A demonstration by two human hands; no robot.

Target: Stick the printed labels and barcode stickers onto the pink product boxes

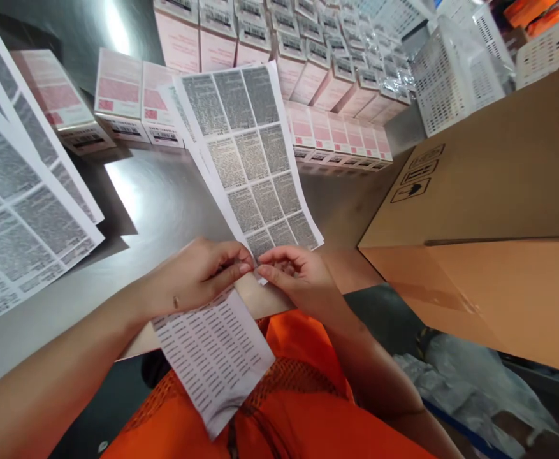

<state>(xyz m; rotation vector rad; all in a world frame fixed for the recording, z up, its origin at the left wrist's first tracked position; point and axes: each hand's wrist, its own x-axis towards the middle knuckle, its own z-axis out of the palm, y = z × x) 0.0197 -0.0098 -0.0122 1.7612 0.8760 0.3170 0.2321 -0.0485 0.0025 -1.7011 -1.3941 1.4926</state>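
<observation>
Take the steel table as your landmark. To its right, butted against its edge, stands the largest thing here, a brown cardboard carton, printed on its near corner with three black handling pictograms (their detail is too small to read). Across the back of the table run rows of pink-and-white boxes, each with a barcode label on its end; no brand name can be read. Beyond them, at the table's far right corner, sit white plastic baskets. On the table's left side lie large sheets of printed labels, grey blocks of dense small text.

At the table's near edge, right in front of you, is the label sheet you are working on: white backing, three columns of grey text panels, slanting up and away from your hands. A second sheet of fine lined print hangs from the same edge over your orange vest.

Your left hand is closed, thumb and forefinger pinched on the sheet's bottom corner. Your right hand meets it there, fingertips nipped shut on the same corner.
</observation>
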